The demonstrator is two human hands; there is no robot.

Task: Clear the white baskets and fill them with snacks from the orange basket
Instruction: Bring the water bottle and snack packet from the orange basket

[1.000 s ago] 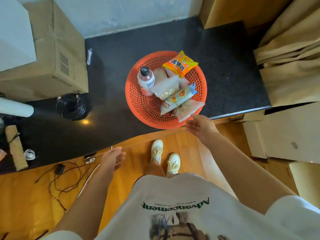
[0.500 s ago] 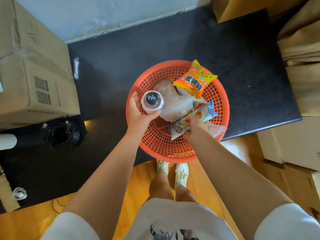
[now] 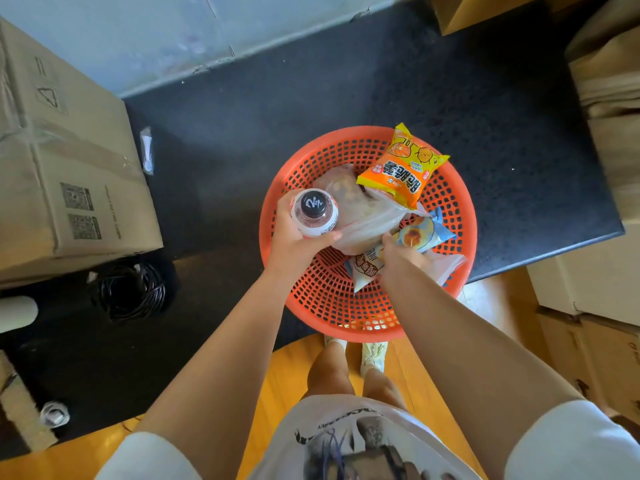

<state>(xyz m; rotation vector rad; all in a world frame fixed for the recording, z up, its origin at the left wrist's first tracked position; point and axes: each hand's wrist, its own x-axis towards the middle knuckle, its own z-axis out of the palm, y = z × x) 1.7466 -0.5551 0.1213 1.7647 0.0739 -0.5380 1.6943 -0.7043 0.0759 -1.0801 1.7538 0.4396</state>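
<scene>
Now, left to right: left hand [image 3: 294,233] wrapped round the black-capped bottle [image 3: 314,212] at the orange basket's [image 3: 325,306] left rim. Rigid, probably weighty, so best gripped round the body. Centre frame, right hand [image 3: 398,252] pinching the blue-ended snack packet [image 3: 420,233]: light, crinkly, slippery. Upper right, orange packet [image 3: 403,169] propped against the rim.

Perforated orange plastic basket [image 3: 322,299], glossy foil snack packets [image 3: 403,168], matt black countertop [image 3: 346,84].
</scene>
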